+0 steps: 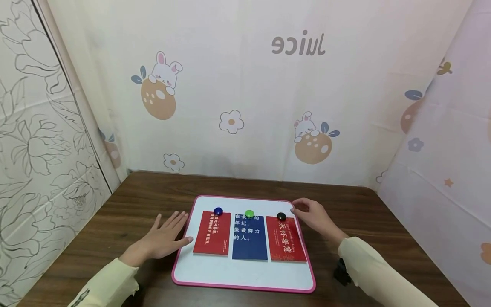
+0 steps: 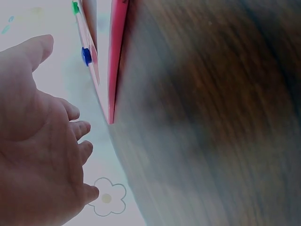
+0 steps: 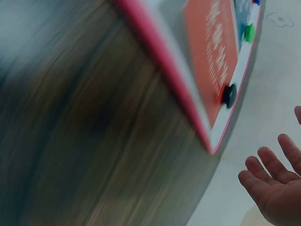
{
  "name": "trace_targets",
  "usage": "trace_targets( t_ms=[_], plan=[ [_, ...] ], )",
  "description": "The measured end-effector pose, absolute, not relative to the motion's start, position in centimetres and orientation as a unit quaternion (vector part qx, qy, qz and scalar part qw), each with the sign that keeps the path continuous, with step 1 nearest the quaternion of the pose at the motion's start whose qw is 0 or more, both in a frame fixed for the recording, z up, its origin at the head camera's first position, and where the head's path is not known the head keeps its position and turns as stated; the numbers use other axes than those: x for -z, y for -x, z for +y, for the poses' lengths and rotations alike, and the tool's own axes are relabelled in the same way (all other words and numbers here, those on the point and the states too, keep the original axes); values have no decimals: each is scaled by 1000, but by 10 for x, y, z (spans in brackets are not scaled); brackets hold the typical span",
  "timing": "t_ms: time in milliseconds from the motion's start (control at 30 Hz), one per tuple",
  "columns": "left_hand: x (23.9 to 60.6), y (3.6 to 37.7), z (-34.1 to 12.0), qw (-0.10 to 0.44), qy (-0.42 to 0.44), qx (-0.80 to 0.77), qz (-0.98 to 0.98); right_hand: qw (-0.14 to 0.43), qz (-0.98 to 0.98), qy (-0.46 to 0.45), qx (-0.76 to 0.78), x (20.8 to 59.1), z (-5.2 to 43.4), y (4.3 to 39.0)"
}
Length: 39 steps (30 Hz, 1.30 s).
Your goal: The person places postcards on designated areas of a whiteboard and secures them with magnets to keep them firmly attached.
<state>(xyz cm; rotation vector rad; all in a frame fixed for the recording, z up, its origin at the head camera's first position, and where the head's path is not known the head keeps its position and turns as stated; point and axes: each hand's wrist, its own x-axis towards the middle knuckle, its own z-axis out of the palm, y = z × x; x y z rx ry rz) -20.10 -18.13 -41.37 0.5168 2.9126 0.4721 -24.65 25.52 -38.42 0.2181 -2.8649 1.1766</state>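
Observation:
A whiteboard with a pink frame (image 1: 241,285) lies on the table in the head view. On it are a red card (image 1: 212,238), a blue card (image 1: 249,245) and a second red card (image 1: 289,243), all with white writing. A dark blue magnet (image 1: 218,211), a green magnet (image 1: 249,213) and a black magnet (image 1: 281,216) sit at their top edges. My left hand (image 1: 163,238), fingers spread, is beside the board's left edge. Near the top right corner is my right hand (image 1: 314,215); its fingers look loose and hold nothing in the right wrist view.
The dark wooden table (image 1: 379,230) extends on both sides of the board. Behind it hangs a pale curtain (image 1: 245,85) printed with rabbits, fruit and flowers. Another patterned panel (image 1: 46,140) with line-drawn flowers stands at the left.

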Motion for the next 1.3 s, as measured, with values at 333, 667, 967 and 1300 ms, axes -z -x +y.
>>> trace_targets(
  t_ms=[333, 667, 967, 1300],
  plan=[
    [411, 198, -182, 46, -177, -151, 971, 29, -942, -102, -317, 382, 285, 228],
    [421, 202, -190, -8, -185, -141, 972, 55, -949, -139, -277, 376, 310, 214],
    [415, 199, -197, -29, -186, -131, 973, 68, -961, -159, -214, 375, 317, 199],
    [408, 191, -201, -42, -185, -128, 973, 66, -972, -175, -145, 369, 313, 191]
  ],
)
